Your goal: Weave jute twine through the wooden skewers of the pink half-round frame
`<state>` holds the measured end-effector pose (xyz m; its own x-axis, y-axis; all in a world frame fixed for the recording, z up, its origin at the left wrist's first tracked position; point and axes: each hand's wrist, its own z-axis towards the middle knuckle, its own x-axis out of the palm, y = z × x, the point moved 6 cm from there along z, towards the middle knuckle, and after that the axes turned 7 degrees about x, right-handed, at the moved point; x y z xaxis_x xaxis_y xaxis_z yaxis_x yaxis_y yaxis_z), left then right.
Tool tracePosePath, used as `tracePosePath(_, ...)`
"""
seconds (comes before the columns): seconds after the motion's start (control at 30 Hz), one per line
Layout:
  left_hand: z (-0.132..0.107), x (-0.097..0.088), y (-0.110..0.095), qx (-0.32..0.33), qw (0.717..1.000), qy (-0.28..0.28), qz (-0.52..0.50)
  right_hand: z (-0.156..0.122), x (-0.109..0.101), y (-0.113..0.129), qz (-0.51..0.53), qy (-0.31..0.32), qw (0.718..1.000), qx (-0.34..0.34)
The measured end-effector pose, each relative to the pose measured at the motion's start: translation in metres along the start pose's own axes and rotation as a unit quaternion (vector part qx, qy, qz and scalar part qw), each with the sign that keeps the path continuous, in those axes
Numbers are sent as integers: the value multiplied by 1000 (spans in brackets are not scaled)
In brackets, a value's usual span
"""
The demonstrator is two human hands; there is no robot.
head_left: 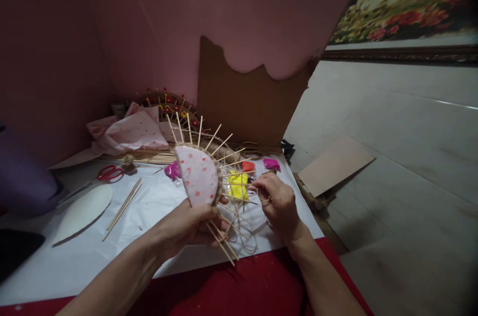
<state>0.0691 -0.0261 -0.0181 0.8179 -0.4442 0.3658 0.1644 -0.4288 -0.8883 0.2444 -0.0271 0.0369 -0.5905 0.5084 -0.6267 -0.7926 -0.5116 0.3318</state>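
My left hand (186,229) grips an oval base covered in pink dotted fabric (197,175), held on edge, with several thin wooden skewers (224,144) sticking out round its rim. Jute twine (244,236) is woven at the rim and trails in loops onto the white sheet. My right hand (274,201) is closed in a pinch on the twine beside the skewers, just right of the base.
White paper sheet (149,206) over a red surface (242,286). Red scissors (108,173), loose skewers (125,202), an oval cardboard cutout (84,211), pink fabric (130,131), coloured clay packets (272,164), a brown cardboard panel (242,101), and flat cardboard (336,164) on the floor.
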Motion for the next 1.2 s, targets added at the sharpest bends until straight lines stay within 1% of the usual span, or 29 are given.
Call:
tracePosePath(0.2, 1, 1, 3, 2, 999, 51, 10, 5, -11, -8, 46, -25, 998, 23)
tracePosePath(0.3, 1, 1, 4, -4, 998, 60, 10, 8, -15, -19, 86, -31, 993, 75)
tracePosePath(0.4, 1, 1, 5, -17, 998, 63, -9, 7, -13, -33, 142, -42, 976, 159)
tracePosePath(0.47, 1, 1, 6, -24, 997, 65, -26, 6, -11, -39, 181, -56, 961, 203)
tracePosePath(0.53, 0, 1, 6, -27, 996, 68, -41, 4, -7, -41, 215, -63, 946, 233)
tracePosePath(0.63, -1, 4, 6, -30, 995, 77, -52, 1, 3, -40, 261, -51, 926, 268)
tracePosePath(0.73, -3, 7, 6, -30, 994, 90, -51, -2, 14, -37, 284, -14, 915, 287)
tracePosePath(0.8, -4, 9, 7, -28, 993, 101, -51, -3, 18, -35, 288, 2, 913, 288)
tracePosePath(0.97, -5, 11, 10, -26, 991, 119, -53, -3, 22, -32, 296, 8, 914, 277)
tracePosePath(1.2, -5, 10, 7, -17, 993, 110, -49, -5, 24, -35, 316, 15, 897, 309)
